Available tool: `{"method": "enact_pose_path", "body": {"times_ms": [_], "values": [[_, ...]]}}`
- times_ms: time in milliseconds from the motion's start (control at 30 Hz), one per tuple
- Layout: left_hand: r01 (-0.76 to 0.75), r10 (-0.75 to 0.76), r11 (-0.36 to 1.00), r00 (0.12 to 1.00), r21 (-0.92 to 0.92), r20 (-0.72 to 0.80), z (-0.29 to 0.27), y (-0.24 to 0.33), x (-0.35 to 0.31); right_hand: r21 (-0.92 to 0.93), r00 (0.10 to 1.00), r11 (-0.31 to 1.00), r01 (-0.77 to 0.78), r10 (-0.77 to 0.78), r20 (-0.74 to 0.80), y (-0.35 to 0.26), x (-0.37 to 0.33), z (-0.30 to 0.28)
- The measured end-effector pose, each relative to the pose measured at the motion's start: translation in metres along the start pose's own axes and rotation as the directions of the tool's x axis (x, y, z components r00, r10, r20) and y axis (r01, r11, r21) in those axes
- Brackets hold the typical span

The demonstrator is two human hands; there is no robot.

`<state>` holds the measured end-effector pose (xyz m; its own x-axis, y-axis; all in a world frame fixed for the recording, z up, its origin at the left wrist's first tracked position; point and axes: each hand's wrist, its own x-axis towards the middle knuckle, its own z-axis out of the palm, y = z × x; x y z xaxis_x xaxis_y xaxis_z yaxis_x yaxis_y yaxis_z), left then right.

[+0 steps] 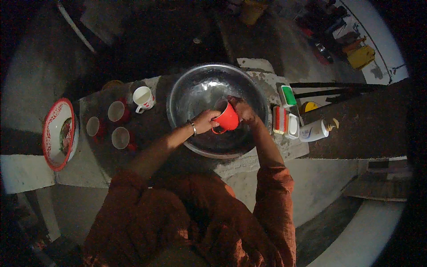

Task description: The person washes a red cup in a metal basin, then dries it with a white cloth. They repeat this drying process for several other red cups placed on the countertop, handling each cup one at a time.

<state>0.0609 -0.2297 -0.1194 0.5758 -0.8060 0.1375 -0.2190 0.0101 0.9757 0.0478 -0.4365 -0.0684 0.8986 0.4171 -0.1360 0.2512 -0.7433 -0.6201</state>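
Red and tilted, the held mug (228,119) hangs over the wide metal basin (189,100), probably so that any drips land inside. Our left hand (205,122) pinches its left side, likely to steady it; our right hand (244,111) meets its right side, but we cannot tell how those fingers close. Just right of the basin, the brush (279,120) and pump bottle (312,131) seem placed for easy reach; three other mugs (125,139) stand left, apart.

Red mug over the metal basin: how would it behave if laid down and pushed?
The red mug is probably stiff: its wall looks undented. Its smooth side may feel slippery. Being round, it could roll until its handle catches.
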Motion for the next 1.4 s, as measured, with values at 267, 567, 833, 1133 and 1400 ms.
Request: {"method": "enact_pose_path", "body": {"times_ms": [267, 567, 833, 1133, 1400], "values": [[0.355, -0.347, 0.933, 0.931, 0.063, -0.115, 0.002, -0.031, 0.01, 0.073, 0.748, 0.972, -0.223, 0.218, -0.627, -0.086, -0.006, 0.06], [-0.07, 0.029, 0.959, 0.988, 0.275, 0.153, 0.0, 0.008, 0.001, 0.843, 0.832, 0.429, -0.325, 0.554, 0.038, -0.01, -0.005, 0.024], [0.508, -0.503, 0.861, 0.85, -0.011, -0.158, 0.009, 0.044, 0.009, 0.122, 0.683, 0.982, -0.147, 0.19, -0.705, -0.079, -0.005, 0.062], [0.244, -0.274, 0.958, 0.931, -0.149, -0.239, 0.015, -0.009, 0.008, 0.746, 0.703, 0.665, -0.022, 0.541, -0.462, -0.02, 0.019, 0.051], [0.166, -0.418, 0.81, 0.836, -0.562, -0.356, 0.016, -0.009, 0.014, 0.972, 0.469, 0.232, -0.036, 0.863, -0.189, -0.026, 0.017, 0.068]]}}
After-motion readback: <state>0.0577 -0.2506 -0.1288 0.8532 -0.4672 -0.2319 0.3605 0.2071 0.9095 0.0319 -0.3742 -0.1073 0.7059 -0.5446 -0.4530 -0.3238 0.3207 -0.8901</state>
